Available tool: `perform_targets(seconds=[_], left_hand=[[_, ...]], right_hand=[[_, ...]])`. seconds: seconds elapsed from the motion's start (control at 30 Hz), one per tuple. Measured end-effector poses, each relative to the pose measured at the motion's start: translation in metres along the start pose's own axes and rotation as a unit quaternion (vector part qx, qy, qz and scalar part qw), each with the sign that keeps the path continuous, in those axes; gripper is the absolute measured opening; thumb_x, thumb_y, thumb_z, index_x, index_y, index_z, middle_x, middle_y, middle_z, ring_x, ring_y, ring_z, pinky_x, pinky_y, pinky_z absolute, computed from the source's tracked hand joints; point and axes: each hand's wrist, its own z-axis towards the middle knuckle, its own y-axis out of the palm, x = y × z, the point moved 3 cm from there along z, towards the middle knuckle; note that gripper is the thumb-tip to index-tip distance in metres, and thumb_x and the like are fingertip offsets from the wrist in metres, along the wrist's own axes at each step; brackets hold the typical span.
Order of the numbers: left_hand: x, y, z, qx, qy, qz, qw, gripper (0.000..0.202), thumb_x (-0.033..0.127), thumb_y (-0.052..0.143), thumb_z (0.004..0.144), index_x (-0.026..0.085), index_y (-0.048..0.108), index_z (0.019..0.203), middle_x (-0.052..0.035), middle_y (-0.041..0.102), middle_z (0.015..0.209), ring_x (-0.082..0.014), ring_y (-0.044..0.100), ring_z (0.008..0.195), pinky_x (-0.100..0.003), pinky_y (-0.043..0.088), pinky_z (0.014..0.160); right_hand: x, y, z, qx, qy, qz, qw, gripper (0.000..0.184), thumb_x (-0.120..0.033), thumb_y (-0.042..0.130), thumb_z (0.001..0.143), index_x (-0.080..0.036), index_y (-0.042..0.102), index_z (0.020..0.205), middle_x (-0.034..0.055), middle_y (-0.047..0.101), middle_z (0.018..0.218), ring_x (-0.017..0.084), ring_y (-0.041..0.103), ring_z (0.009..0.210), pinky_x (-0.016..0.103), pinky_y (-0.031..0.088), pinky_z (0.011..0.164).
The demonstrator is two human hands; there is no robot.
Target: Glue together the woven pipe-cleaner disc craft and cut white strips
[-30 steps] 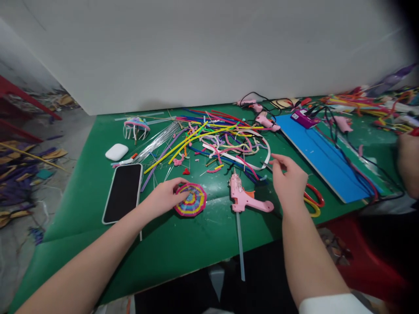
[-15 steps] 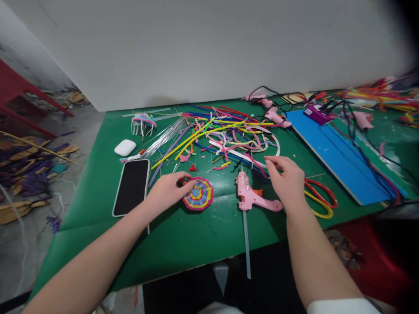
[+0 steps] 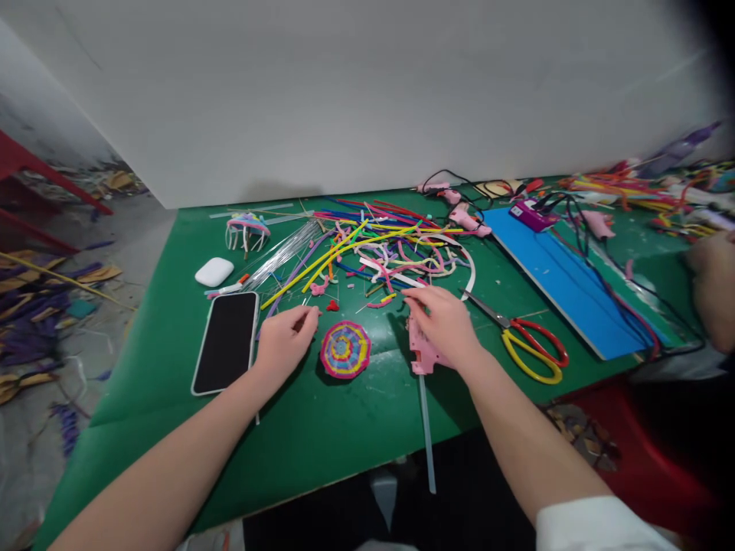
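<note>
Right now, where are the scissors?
In the head view, the scissors lie on the green table to the right of the right hand, between it and the blue board.

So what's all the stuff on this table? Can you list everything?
table: 1, green, under everything
pipe cleaners: many, mixed colours, heaped at the back
woven disc: 1, pink, yellow and blue, front middle
glue gun: 1, pink, right of the disc
phone: 1, black screen, left
earbud case: 1, white, behind the phone
scissors: 1, red and yellow handles, right
board: 1, blue, far right
another person's hand: 1, right edge
left hand: 1, beside the disc, apart from it
right hand: 1, on the glue gun
</note>
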Motion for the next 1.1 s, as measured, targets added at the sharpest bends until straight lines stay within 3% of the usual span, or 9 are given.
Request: perform_targets(seconds=[0.07,0.17,0.3,0.57,0.77,0.83,0.97,1.03,1.1], left_hand=[[0.004,-0.001,-0.003,0.031,0.094,0.035,0.995,0.031,0.032,0.044,0.087,0.017,0.07,0.076,-0.0009,0.068,0.062,-0.0127,0.062,0.056,-0.022,0.042,0.053],[0.007,-0.001,-0.01,0.065,0.211,0.064,0.973,0.033,0.027,0.041,0.088,0.017,0.07,0.077,-0.0031,0.073,0.071,-0.0145,0.067,0.063,-0.022,0.045,0.058],[0.005,0.001,-0.013,0.077,0.242,0.064,0.965,0.033,0.026,0.041,0.088,0.017,0.07,0.076,-0.003,0.073,0.072,-0.015,0.068,0.063,-0.024,0.047,0.058],[0.001,0.001,-0.013,0.092,0.25,0.04,0.963,0.034,0.026,0.04,0.089,0.016,0.07,0.076,-0.0046,0.072,0.068,-0.016,0.067,0.062,-0.025,0.048,0.058],[0.005,-0.007,-0.014,0.1,0.219,-0.007,0.971,0.041,0.026,0.03,0.092,0.014,0.069,0.088,-0.0059,0.073,0.076,-0.0151,0.068,0.071,-0.025,0.051,0.065],[0.01,-0.01,-0.014,0.09,0.195,-0.037,0.976,0.038,0.025,0.031,0.093,0.014,0.068,0.094,-0.0057,0.073,0.081,-0.0143,0.068,0.075,-0.025,0.052,0.071],[0.023,-0.016,-0.018,0.032,0.152,-0.132,0.979,0.034,0.03,0.037,0.091,0.015,0.063,0.107,-0.0066,0.073,0.093,-0.0148,0.068,0.081,-0.025,0.052,0.076],[0.031,-0.018,-0.022,0.001,0.148,-0.157,0.976,0.032,0.031,0.041,0.09,0.016,0.062,0.109,-0.006,0.073,0.092,-0.0147,0.069,0.08,-0.024,0.053,0.074],[0.039,-0.02,-0.025,-0.012,0.154,-0.164,0.974,0.028,0.03,0.048,0.088,0.016,0.064,0.105,-0.0045,0.074,0.088,-0.0137,0.069,0.075,-0.022,0.053,0.07]], right_hand=[[-0.018,0.016,0.018,-0.136,-0.05,-0.123,0.982,0.03,-0.024,0.039,0.092,-0.023,0.064,0.109,0.0062,0.07,0.098,0.019,0.065,0.089,0.028,0.048,0.069],[-0.031,0.032,0.044,-0.188,-0.075,-0.167,0.965,0.026,-0.016,0.042,0.088,-0.02,0.066,0.1,0.0091,0.07,0.093,0.023,0.066,0.081,0.03,0.044,0.06],[-0.034,0.045,0.061,-0.227,-0.11,-0.176,0.952,0.023,-0.007,0.045,0.082,-0.015,0.066,0.09,0.0118,0.069,0.086,0.024,0.065,0.078,0.029,0.041,0.059],[-0.033,0.044,0.062,-0.202,-0.123,-0.08,0.968,0.02,-0.011,0.045,0.083,-0.011,0.061,0.095,0.0156,0.067,0.093,0.022,0.062,0.075,0.028,0.035,0.058],[-0.047,0.015,0.066,-0.134,-0.052,0.106,0.984,0.022,-0.025,0.027,0.092,-0.016,0.046,0.099,-0.0002,0.059,0.067,0.011,0.053,0.051,0.022,0.039,0.05],[-0.055,0.006,0.06,-0.137,-0.006,0.302,0.943,0.018,-0.025,0.027,0.09,-0.019,0.043,0.093,-0.0045,0.053,0.062,0.009,0.046,0.041,0.021,0.038,0.042],[-0.07,-0.002,0.043,-0.144,0.073,0.631,0.759,0.003,-0.024,0.044,0.082,-0.021,0.045,0.084,-0.0075,0.051,0.058,0.006,0.044,0.037,0.019,0.036,0.036],[-0.076,-0.006,0.036,-0.133,0.084,0.674,0.722,0.002,-0.022,0.047,0.081,-0.02,0.047,0.083,-0.0071,0.054,0.058,0.006,0.047,0.04,0.018,0.038,0.037],[-0.078,-0.011,0.029,-0.116,0.085,0.684,0.715,0.001,-0.021,0.048,0.082,-0.02,0.048,0.083,-0.0068,0.056,0.059,0.007,0.05,0.042,0.018,0.041,0.039]])
